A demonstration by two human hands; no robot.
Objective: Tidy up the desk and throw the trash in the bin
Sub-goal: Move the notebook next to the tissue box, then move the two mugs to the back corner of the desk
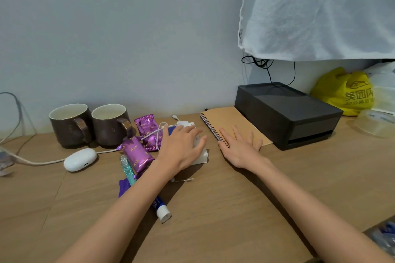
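- The left hand [181,147] is laid with fingers spread and loose over a white box-like item [199,157] on the wooden surface [224,209]; nothing is seen to be gripped, though what lies under the palm is hidden.
- The right hand [240,148] is pressed flat, fingers apart, on the near corner of a brown spiral notebook [230,121], which is set against a black box [286,113].
- Purple wrappers [136,151] are scattered just left of the left hand, with a white cable [158,134] draped over them.
- A teal pen [127,168] and a white-capped tube [161,209] are found beside and partly under the left forearm.
- Two brown mugs [89,125] are stood side by side behind the wrappers, and a white earbud case [80,159] is placed further left.
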